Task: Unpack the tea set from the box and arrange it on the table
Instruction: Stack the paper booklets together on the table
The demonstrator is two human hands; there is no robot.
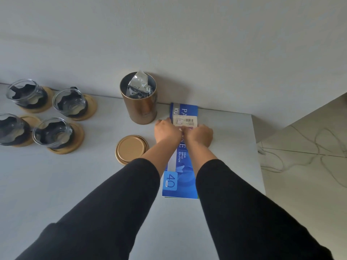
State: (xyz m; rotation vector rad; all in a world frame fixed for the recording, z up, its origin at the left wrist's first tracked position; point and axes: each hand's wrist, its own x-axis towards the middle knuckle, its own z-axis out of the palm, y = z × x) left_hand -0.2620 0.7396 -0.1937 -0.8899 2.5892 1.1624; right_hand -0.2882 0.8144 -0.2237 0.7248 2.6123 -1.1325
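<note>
Both hands fisted, knuckles up, side by side on the blue box (183, 177): left hand (166, 132), right hand (199, 135). Each grip is curled closed at a small beige label (185, 121) on the box top; can't tell whether the fingers actually pinch it. Box: flat, glossy, long, lying on the worktop (78, 184) with its far end at the wall. Copper tin (139, 104) just left of the box, open, crumpled foil bag (139, 85) inside. Its round lid (131, 152) lies flat nearer, beside the left wrist. Four glass cups (52, 133) on round wooden coasters (76, 145), clustered far left, well apart from the box. Worktop's right edge close to the box; open room front-left.
</note>
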